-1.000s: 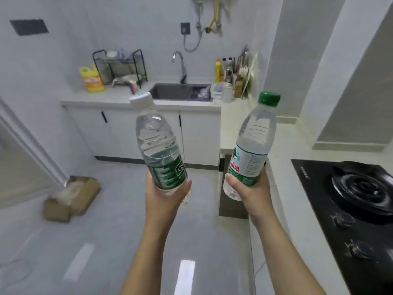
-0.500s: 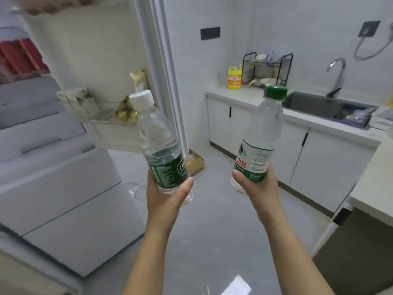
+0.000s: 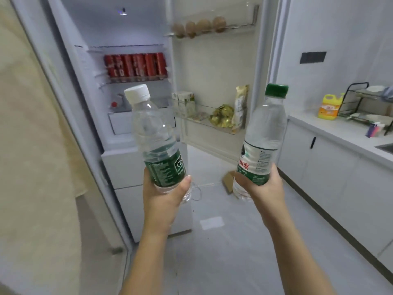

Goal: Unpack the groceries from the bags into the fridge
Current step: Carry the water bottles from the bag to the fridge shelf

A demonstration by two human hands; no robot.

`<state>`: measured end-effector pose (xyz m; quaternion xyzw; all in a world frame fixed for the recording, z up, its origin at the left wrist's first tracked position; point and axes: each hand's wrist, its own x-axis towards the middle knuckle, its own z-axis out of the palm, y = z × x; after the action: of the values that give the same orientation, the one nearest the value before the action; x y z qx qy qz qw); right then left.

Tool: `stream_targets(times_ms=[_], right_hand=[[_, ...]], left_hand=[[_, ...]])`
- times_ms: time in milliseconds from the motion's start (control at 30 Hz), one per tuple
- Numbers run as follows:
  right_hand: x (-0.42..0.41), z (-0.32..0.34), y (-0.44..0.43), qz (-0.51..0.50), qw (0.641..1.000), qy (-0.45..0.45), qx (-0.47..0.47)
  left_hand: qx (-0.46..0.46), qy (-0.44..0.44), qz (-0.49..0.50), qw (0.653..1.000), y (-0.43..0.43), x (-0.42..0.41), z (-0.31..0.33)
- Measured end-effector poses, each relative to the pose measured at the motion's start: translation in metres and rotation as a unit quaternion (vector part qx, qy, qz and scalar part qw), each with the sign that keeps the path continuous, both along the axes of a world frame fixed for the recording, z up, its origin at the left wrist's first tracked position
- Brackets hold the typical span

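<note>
Left hand (image 3: 165, 192): lower centre of the frame, and we see the fingers and thumb wrapped tight round the base of the white-capped bottle (image 3: 153, 133).
White-capped bottle: clear with a dark green label, its cap tipped toward the upper left, held up in front of the open fridge (image 3: 127, 167).
Right hand (image 3: 263, 188): just right of centre, level with the left and well apart from it, clamped on the bottom of the green-capped bottle (image 3: 265, 128).
Green-capped bottle: nearly upright with a slight lean right, white and green label with red characters, and we see it in front of the fridge door's edge.
Fridge: wide open across the upper left and centre, lit inside.
Red cans (image 3: 136, 64): a packed row on an inner shelf, just above the white cap in our view.
Fridge door (image 3: 214, 67): swung open at upper centre, with eggs (image 3: 197, 27) lined along the top rack.
Door shelf (image 3: 204, 122): between the two bottles, holding a small carton (image 3: 185, 103) and gold packets (image 3: 223, 116).
Cardboard box (image 3: 228, 179): on the floor (image 3: 223, 252), low between the bottles.
Tabletop (image 3: 340, 128): at the right edge, with a yellow jug (image 3: 329, 106) beside a black wire rack (image 3: 361, 99).
</note>
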<state>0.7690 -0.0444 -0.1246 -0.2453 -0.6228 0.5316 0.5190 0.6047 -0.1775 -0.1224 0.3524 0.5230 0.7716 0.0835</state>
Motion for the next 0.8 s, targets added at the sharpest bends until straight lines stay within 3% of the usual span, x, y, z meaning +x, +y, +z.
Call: stream_targets(times_ms=[300,800], right_hand=[[-0.086,0.027,-0.059,0.080,0.996,0.027,0.032],[-0.139,0.038,-0.095,0.107,0.993,0.043,0.035]], left_hand=[[0.000,0.048,0.097,0.994,-0.075,-0.072,0.024],[0.007,0.063,0.118,0.991,-0.123,-0.119,0.026]])
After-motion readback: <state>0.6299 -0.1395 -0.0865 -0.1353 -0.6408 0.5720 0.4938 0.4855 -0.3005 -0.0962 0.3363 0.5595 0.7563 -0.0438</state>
